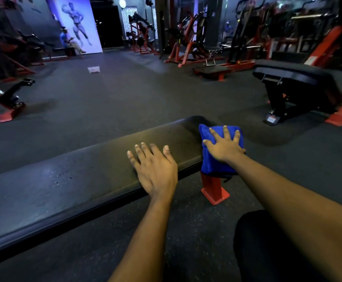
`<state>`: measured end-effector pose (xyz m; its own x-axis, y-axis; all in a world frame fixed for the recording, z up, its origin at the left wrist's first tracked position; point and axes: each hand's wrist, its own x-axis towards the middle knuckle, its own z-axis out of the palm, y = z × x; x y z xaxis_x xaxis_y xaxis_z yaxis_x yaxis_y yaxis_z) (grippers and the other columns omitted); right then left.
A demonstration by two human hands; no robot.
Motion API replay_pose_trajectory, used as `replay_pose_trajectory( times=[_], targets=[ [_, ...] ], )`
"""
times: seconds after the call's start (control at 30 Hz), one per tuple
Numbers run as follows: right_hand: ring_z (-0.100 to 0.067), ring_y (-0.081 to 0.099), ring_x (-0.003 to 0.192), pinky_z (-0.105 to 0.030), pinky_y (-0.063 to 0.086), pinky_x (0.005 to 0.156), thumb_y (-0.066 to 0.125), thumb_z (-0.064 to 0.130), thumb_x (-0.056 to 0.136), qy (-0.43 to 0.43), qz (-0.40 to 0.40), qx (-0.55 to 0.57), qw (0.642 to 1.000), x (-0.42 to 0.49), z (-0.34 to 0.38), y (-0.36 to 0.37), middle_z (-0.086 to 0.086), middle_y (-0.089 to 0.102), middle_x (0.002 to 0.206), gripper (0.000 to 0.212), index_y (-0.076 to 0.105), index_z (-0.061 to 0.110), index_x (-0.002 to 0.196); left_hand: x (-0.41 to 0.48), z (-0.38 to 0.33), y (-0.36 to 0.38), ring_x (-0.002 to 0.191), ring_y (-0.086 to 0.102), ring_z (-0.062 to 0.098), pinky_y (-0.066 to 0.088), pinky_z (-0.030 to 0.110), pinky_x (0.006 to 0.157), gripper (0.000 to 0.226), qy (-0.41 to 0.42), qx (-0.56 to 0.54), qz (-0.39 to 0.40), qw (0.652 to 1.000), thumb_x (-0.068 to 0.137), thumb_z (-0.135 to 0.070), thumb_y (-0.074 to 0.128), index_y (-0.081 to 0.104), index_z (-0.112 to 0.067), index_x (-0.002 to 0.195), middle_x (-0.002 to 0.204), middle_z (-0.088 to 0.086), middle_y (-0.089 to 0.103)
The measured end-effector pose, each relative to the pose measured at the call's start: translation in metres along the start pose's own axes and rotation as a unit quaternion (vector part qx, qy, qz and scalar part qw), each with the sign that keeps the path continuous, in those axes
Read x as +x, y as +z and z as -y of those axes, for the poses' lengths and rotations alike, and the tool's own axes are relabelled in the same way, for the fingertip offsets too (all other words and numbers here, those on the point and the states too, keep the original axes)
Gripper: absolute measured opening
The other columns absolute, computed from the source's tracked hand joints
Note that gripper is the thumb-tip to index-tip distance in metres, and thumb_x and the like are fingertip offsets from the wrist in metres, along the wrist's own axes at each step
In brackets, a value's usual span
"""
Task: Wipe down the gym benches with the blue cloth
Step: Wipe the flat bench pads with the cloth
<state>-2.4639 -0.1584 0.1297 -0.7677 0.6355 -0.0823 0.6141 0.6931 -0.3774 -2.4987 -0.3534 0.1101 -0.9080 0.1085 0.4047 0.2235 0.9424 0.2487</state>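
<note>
A: Where is the cloth (pixel 213 162)?

B: It is on the right end of the desk (pixel 74 180), folded thick. It covers the top there and hangs down over the near edge, above the red leg (pixel 215 190).

A: How does the right hand (pixel 225 145) hold it?

B: It does not grip. The fingers (pixel 226 132) are spread wide and lie flat on the cloth. I think this is to press a large area onto the pad for wiping.

A: Why is the left hand (pixel 156 167) on the desk?

B: Its fingers (pixel 143 148) are straight and a little apart, palm down, left of the cloth and not touching it. Probably it steadies the person while leaning in.

A: What remains to wipe?

B: I judge the long left part of the desk, and the far bench (pixel 292 78) on the right, well apart.
</note>
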Motion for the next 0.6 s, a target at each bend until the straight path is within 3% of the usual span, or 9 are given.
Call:
replay_pose_trajectory(
  times=[0.23,0.4,0.5,0.6],
  targets=[
    [-0.036,-0.019,0.149,-0.075,0.007,0.110,0.031,0.076,0.092,-0.024,0.035,-0.036,0.998,-0.006,-0.004,-0.008,0.004,-0.013,0.166,0.071,0.006,0.051,0.153,0.001,0.002,0.001,0.147,0.022,0.033,0.002,0.055,0.121,0.066,0.023,0.012,0.012,1.000,0.101,-0.047,0.012,0.044,-0.009,0.144,0.154,0.017,0.036],
    [-0.033,-0.018,0.150,-0.076,0.005,0.111,0.031,0.079,0.088,-0.053,-0.012,-0.021,0.998,-0.003,-0.008,-0.001,0.004,-0.009,0.167,0.073,0.011,0.051,0.153,0.002,-0.002,0.001,0.146,0.024,0.033,0.005,0.054,0.121,0.068,0.017,0.007,0.007,1.000,0.100,-0.048,0.009,0.044,-0.009,0.144,0.153,0.017,0.037],
    [-0.030,-0.011,0.152,-0.072,0.008,0.111,0.032,0.075,0.092,-0.066,-0.069,-0.021,0.995,0.005,-0.007,0.006,0.005,0.001,0.167,0.066,0.020,0.051,0.152,0.002,0.000,0.003,0.146,0.025,0.032,0.008,0.053,0.121,0.066,0.017,0.011,-0.005,1.000,0.101,-0.048,0.012,0.044,-0.009,0.144,0.153,0.016,0.038],
    [-0.028,-0.003,0.153,-0.067,0.011,0.112,0.029,0.069,0.096,-0.084,-0.068,-0.069,0.992,0.029,-0.004,0.001,0.008,0.007,0.166,0.056,0.018,0.057,0.150,0.003,-0.002,0.005,0.146,0.026,0.031,0.007,0.053,0.121,0.068,0.011,0.018,-0.009,1.000,0.101,-0.050,0.011,0.044,-0.010,0.144,0.153,0.015,0.038]
  ],
)
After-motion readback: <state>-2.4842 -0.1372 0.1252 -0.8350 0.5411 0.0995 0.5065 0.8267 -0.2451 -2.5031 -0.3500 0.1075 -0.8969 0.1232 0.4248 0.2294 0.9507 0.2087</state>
